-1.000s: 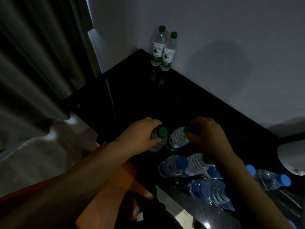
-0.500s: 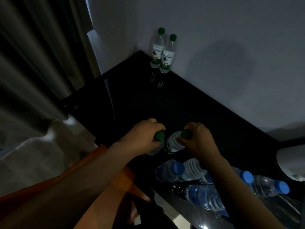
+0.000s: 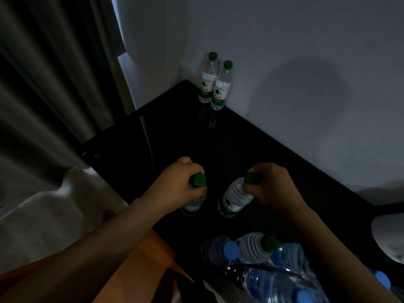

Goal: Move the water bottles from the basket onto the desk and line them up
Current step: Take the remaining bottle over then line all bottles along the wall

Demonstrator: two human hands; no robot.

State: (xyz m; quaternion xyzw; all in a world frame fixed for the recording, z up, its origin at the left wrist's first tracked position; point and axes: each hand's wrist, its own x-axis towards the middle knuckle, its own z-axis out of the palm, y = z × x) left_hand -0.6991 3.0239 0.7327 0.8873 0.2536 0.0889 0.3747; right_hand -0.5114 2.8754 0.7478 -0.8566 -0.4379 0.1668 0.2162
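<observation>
**Both hands hold bottles at the desk**

A grey curtain hangs far left. The left hand grips the neck of a green-capped bottle. Near it, the right hand pinches the cap of a tilted bottle. Both bottles are at the black desk. A standing pair waits upright in the back corner. Heaped bottles lie at lower right.

The left forearm and right forearm, both bare, reached forward side by side; the left hand was curled round the neck of the left bottle; the right hand gripped the tilted right bottle just under its cap.
</observation>
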